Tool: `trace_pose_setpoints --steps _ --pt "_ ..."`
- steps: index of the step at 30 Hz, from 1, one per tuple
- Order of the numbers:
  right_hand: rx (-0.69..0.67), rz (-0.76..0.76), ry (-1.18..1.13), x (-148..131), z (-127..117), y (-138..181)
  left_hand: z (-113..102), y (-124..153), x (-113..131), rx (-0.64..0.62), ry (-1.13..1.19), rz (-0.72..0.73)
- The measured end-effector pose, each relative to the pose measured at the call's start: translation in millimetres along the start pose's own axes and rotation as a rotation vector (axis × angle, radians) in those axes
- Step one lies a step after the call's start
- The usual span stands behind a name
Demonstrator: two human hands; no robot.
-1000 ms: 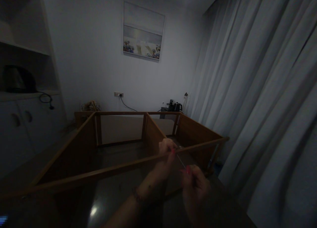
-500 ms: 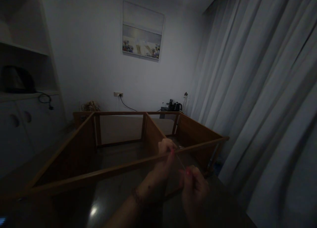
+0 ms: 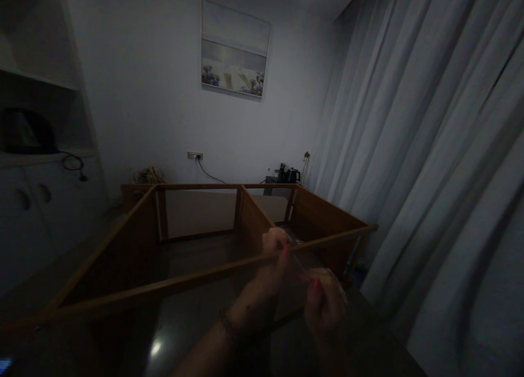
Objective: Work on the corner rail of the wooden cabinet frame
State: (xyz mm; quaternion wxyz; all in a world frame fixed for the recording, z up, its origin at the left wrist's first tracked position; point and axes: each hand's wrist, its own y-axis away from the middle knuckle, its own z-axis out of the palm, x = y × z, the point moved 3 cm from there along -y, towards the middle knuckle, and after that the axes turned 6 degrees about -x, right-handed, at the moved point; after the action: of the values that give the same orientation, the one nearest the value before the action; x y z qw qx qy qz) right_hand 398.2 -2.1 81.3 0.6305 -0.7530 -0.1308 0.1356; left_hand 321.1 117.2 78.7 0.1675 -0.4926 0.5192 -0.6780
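Note:
A brown wooden frame (image 3: 196, 281) with several panels, likely a piece of furniture, stretches across the view in dim light. My left hand (image 3: 275, 246) is wrapped over its near top rail, close to where the middle panel (image 3: 256, 216) meets it. To the lower right, my right hand (image 3: 326, 300) is closed round a thin metal rod (image 3: 300, 265). The rod slants up and left from those fingers, its far end by the left thumb at the rail. Whatever the tip touches is too dark to make out.
Long grey curtains (image 3: 409, 148) hang on the right. A black kettle (image 3: 27, 130) stands on a cabinet (image 3: 45, 219) at left. Small black appliances (image 3: 289, 174) sit behind the frame. A socket (image 3: 195, 155) with a cord and a picture (image 3: 235, 49) are on the wall.
My right hand has shifted slightly to the right and turned a little, with the rod still in its fingers. My left hand stays at the rail.

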Motion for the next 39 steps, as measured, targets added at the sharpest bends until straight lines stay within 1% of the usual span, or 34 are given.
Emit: trace_pose_setpoints --steps 2,5,6,10,12,15,18,24,29,34,39 --pt "0.015 -0.003 -0.023 5.1 1.8 4.0 0.2 -0.5 -0.2 -0.004 -0.005 -0.014" --pt "0.068 0.033 -0.084 12.4 3.1 9.7 0.6 -0.9 -1.3 -0.005 -0.029 -0.032" --pt "0.065 0.045 -0.088 13.5 3.6 10.6 0.7 -0.9 -2.1 -0.003 -0.038 -0.033" --pt "-0.039 0.006 -0.058 9.3 5.7 9.0 1.2 -0.5 -5.3 -0.006 -0.06 -0.031" --pt "-0.075 0.024 -0.124 7.9 6.5 7.2 1.3 -0.2 -5.4 -0.013 -0.052 -0.039" --pt "-0.102 0.097 -0.267 9.2 8.5 5.7 1.1 0.5 -3.9 -0.006 -0.037 -0.066" --pt "-0.093 0.135 -0.342 10.3 9.5 5.1 1.0 0.4 -2.2 -0.003 -0.039 -0.081" --pt "-0.053 0.169 -0.335 7.3 8.2 3.8 -0.5 -2.4 1.8 -0.009 -0.064 -0.046" --pt "-0.031 0.198 -0.353 3.8 9.6 3.0 0.0 -2.0 1.8 -0.007 -0.074 -0.08" --pt "0.022 0.235 -0.329 -0.7 9.6 0.6 0.3 -2.1 0.1 -0.014 -0.096 -0.06" --pt "0.03 0.229 -0.296 -1.9 9.5 -0.8 0.1 -3.2 0.1 0.0 -0.085 -0.039"
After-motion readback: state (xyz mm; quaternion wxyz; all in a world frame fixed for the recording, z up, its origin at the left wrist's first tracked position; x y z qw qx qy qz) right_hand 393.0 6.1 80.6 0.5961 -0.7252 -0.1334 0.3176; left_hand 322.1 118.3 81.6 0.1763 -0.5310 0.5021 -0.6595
